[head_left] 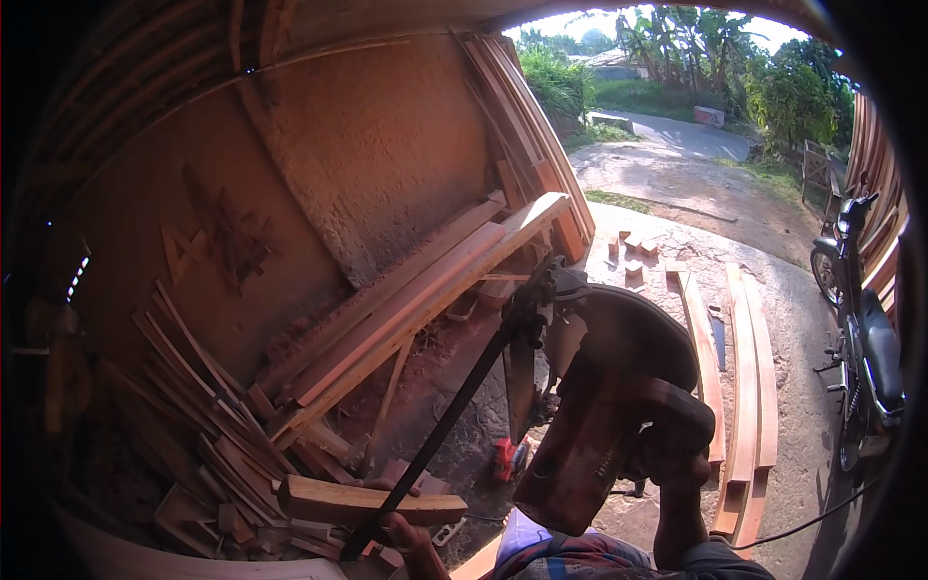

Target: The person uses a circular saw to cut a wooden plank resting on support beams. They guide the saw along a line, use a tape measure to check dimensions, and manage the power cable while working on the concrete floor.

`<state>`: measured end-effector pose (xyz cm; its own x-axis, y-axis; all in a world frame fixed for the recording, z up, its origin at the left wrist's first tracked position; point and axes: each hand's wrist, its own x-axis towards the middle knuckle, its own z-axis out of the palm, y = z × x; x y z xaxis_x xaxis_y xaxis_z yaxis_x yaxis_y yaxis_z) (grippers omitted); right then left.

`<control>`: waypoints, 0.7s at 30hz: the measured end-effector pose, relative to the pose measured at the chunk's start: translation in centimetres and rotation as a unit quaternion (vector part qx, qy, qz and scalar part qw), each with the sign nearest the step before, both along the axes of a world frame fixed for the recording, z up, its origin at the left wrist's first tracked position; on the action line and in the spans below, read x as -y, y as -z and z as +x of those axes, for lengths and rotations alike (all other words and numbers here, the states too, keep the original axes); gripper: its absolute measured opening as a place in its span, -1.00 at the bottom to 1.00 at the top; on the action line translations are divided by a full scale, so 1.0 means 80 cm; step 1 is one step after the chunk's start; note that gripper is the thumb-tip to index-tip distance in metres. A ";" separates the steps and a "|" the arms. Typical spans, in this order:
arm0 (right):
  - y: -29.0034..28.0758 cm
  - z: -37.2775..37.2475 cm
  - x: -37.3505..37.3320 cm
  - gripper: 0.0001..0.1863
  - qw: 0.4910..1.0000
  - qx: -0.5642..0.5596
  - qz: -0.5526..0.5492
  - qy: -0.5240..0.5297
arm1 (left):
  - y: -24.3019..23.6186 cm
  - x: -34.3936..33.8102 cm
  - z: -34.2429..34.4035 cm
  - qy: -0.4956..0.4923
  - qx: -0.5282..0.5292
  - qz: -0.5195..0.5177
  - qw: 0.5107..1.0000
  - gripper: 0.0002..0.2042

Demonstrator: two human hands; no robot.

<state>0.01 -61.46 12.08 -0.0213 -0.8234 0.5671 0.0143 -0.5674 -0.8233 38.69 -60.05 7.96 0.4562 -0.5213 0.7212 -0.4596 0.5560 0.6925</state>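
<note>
Head view | right hand gripping power saw | left hand clasping wooden block | apparent box (contents unclear)

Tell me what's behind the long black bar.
A short wooden block crosses behind its lower end, by the left hand; higher up, dusty floor. Strips of both directly behind the black bar are covered.

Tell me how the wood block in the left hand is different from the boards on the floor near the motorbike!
The wood block is short, but the boards are long. The left hand holds the block, while the boards lie on the floor. Both are brownish wood.
</note>
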 end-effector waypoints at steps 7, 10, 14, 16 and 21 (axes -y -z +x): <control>-0.033 -0.017 -0.010 -0.36 0.926 -0.271 -0.180 0.190 | -0.072 -0.023 -0.005 0.026 0.037 0.012 0.999 -0.23; -0.037 -0.017 -0.001 -0.36 0.899 -0.320 -0.200 0.223 | -0.095 -0.024 -0.027 -0.018 0.085 0.001 0.996 -0.26; -0.025 -0.018 -0.004 -0.34 0.903 -0.343 -0.160 0.203 | -0.090 0.000 -0.049 0.034 0.050 -0.037 0.998 -0.33; -0.010 -0.017 -0.003 -0.33 0.926 -0.315 -0.131 0.160 | -0.094 -0.003 -0.053 0.037 0.055 0.001 0.998 -0.36; 0.005 -0.017 0.000 -0.30 0.982 -0.176 0.060 0.017 | -0.071 0.032 -0.085 0.065 -0.037 0.042 0.996 -0.46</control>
<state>-1.38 -61.46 11.68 0.1303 -0.8871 0.4429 -0.3013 -0.4610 -0.8347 31.90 -62.62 13.62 0.4321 -0.6357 0.6397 -0.3334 0.5464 0.7683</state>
